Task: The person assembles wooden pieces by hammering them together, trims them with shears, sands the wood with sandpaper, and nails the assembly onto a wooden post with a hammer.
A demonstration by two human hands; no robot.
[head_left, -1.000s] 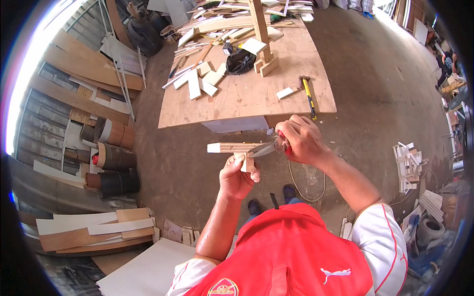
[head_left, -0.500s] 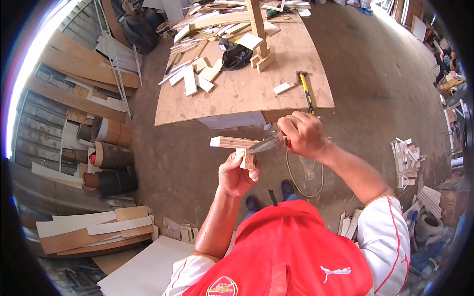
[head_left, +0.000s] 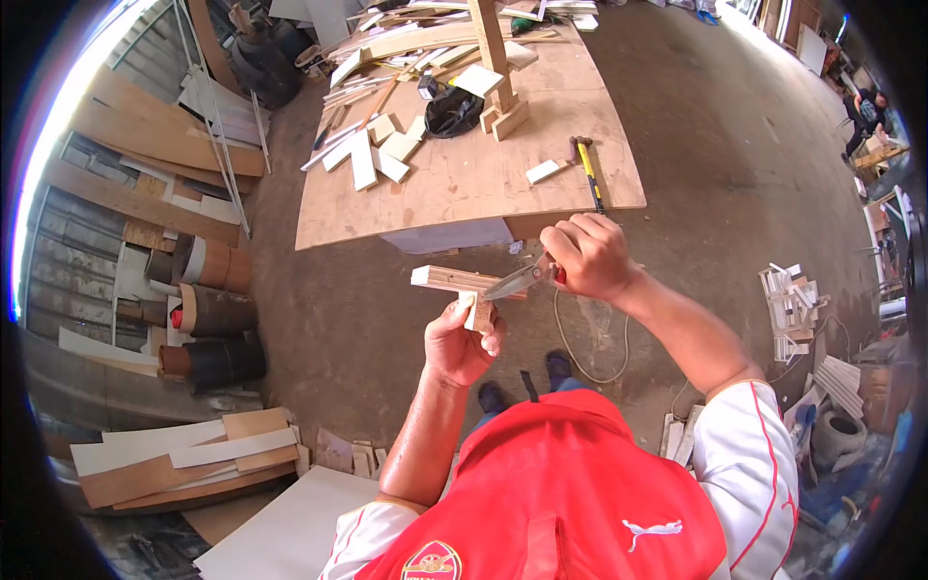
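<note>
My left hand (head_left: 455, 345) is closed round the short leg of a joined wooden piece (head_left: 447, 277), whose longer bar lies crosswise above my fingers. In my right hand (head_left: 592, 259) is a pair of scissors (head_left: 515, 282) with red handles, gripped in a fist. The metal blades look closed, and their tip touches or lies very close to the wood where bar and leg meet. Most of the handles are hidden by my fingers.
Ahead is a wooden table (head_left: 435, 208) with loose boards, a black bag (head_left: 454, 113), an upright post (head_left: 491, 53) and a yellow-handled hammer (head_left: 589, 174). A cable (head_left: 592, 379) lies on the floor. Stacked panels (head_left: 193, 459) stand at left; a person (head_left: 863, 121) is far right.
The scissors have shifted slightly, with the tip still at the joint. My view has turned a little, so the table appears further left. Both hands keep their hold.
</note>
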